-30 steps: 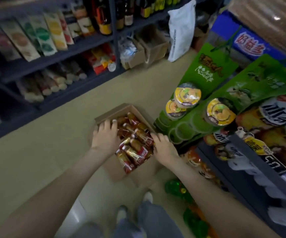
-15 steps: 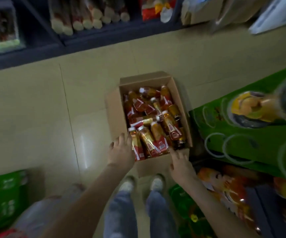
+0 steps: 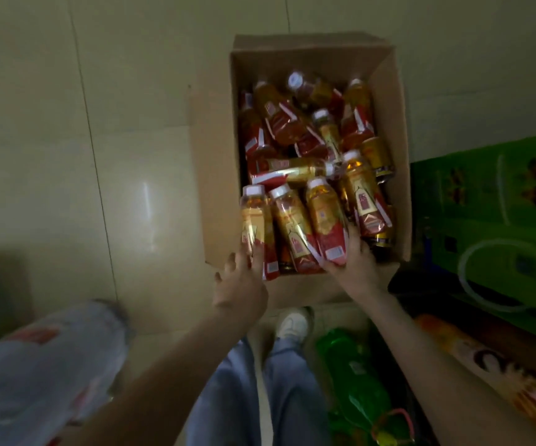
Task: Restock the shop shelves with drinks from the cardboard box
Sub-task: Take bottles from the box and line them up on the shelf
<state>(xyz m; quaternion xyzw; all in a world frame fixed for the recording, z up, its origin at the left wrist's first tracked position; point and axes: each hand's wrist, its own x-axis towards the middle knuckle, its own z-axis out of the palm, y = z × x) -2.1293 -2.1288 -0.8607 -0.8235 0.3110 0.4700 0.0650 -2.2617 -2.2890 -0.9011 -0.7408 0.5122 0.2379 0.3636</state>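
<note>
The cardboard box (image 3: 215, 188) sits on the floor (image 3: 99, 123), open at the top. Inside it lie bottles (image 3: 308, 140). Those at the box's far end are piled across one another, one lies crosswise at the middle, and a row of three (image 3: 292, 226) lies side by side at the near end. The left hand (image 3: 241, 291) is at the box's near-left corner, touching the row's leftmost bottle. The right hand (image 3: 357, 265) is at the near-right corner, against the rightmost. A shoe (image 3: 292, 323) stands just nearer than the box. A display stand (image 3: 485, 204) is close beside the box's right wall. Nearer and rightward lie packed bottles (image 3: 353, 375) — and well off to the near left, a plastic bag (image 3: 44, 365).
</note>
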